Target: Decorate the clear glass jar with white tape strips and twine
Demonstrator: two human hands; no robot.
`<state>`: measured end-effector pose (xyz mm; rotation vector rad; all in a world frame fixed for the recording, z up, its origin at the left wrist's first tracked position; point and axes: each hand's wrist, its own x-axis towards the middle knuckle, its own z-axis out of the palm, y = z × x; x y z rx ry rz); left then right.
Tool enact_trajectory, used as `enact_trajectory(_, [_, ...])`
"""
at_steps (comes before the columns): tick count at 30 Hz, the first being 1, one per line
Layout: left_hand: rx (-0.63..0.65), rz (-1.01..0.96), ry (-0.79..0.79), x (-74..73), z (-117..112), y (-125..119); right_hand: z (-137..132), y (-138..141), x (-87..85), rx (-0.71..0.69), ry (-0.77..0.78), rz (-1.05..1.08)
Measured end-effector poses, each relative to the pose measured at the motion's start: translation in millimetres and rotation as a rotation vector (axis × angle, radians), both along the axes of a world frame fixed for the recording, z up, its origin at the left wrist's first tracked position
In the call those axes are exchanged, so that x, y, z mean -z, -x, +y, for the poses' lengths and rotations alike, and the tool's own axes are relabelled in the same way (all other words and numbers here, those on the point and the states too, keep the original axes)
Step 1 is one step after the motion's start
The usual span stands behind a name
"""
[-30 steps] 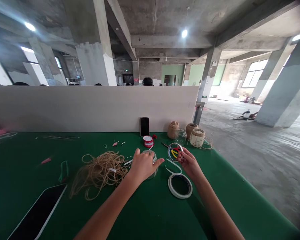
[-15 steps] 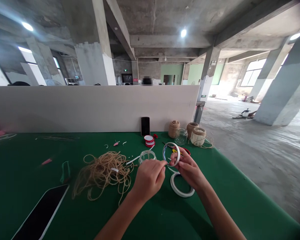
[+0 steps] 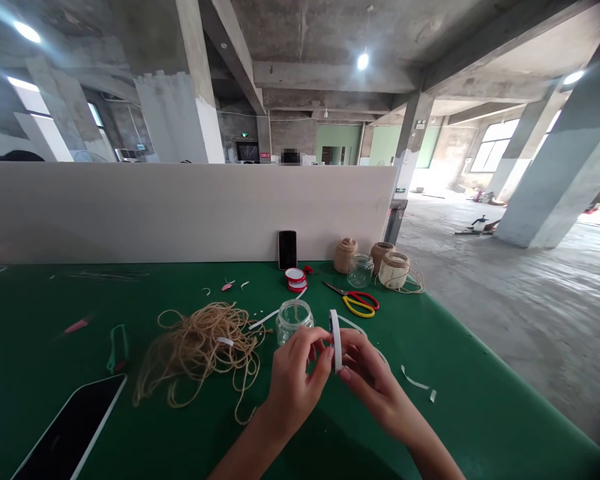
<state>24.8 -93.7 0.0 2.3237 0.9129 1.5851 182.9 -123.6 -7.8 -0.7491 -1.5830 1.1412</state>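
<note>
A roll of white tape (image 3: 337, 341) is held upright, turned nearly edge-on, between my two hands. My left hand (image 3: 296, 373) pinches its left side with thumb and fingertips. My right hand (image 3: 375, 383) grips it from the right, thumb low and fingers partly behind it. Just beyond my left hand stands an open glass jar (image 3: 294, 313), its lower part covered by that hand. A curved white band (image 3: 354, 324) shows behind my right hand; whether it is loose tape or another roll's edge, I cannot make out.
Tangled twine (image 3: 205, 347) lies left, near a tablet-like device (image 3: 73, 427). Scissors (image 3: 360, 303) lie beyond my right hand. Red-rimmed spools (image 3: 296, 280), a phone (image 3: 287, 250), a clear jar (image 3: 361, 270) and twine-wrapped jars (image 3: 347, 255) stand near the white partition (image 3: 180, 213). Tape scraps (image 3: 415, 380) lie right.
The tape roll has come down and turned from a visible ring to nearly edge-on. Both hands have lowered, uncovering the scissors and the scraps at right. The view has shifted slightly.
</note>
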Motion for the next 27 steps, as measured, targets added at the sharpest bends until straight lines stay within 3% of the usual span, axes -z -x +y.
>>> enact_trajectory(9, [0.085, 0.044, 0.021, 4.3, -22, 21, -27, 7, 1.2, 0.172, -0.256, -0.343])
enact_trajectory(12, [0.084, -0.058, 0.142, 10.3, -34, 23, -32, 14, 11.1, 0.234, -0.428, -0.425])
enact_trajectory(16, [0.15, -0.134, 0.328, 11.3, -49, 23, -31, 26, 22.5, 0.17, -0.676, -0.479])
enact_trajectory(21, [0.235, -0.119, 0.354, 21.0, -51, 24, -32, 28, 22.6, 0.226, -0.542, -0.447])
enact_trajectory(24, [0.309, -0.099, 0.279, 33.3, -49, 27, -40, 32, 30.9, 0.375, -0.405, -0.273])
enact_trajectory(27, [0.341, -0.092, 0.304, 42.6, -51, 31, -51, 40, 48.2, 0.584, -0.209, -0.198])
